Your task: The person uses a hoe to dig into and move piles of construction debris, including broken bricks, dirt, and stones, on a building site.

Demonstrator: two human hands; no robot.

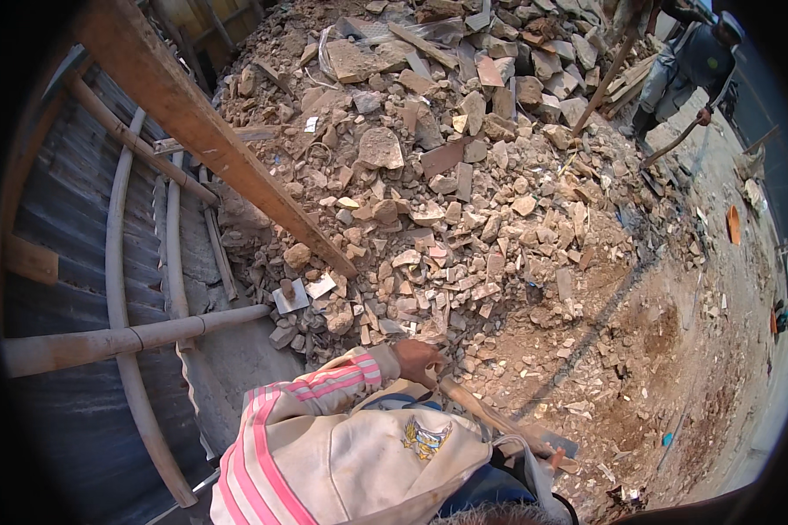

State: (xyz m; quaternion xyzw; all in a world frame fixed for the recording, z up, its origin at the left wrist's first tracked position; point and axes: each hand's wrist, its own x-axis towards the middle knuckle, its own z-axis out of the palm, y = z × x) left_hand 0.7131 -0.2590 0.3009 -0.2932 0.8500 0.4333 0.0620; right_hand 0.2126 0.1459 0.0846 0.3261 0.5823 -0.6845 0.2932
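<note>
My left hand (418, 360) is closed at the upper end of a wooden handle (474, 404), in front of my cream sleeve with pink stripes. The handle slants down to the right across my body, and a flat grey metal blade (553, 439) shows beside its lower part. Only a few fingers of my right hand (553, 460) show, curled at the handle near that blade; the jacket hides the rest. Beyond my hands spreads a heap of broken stone and brick rubble (446, 219).
A thick wooden beam (228, 144) slants down into the rubble at left. Wooden poles (149, 337) cross corrugated metal sheets (70, 236) there. At upper right a person (696, 66) grips a long-handled tool (674, 144). An orange piece (734, 225) lies on the ground at right.
</note>
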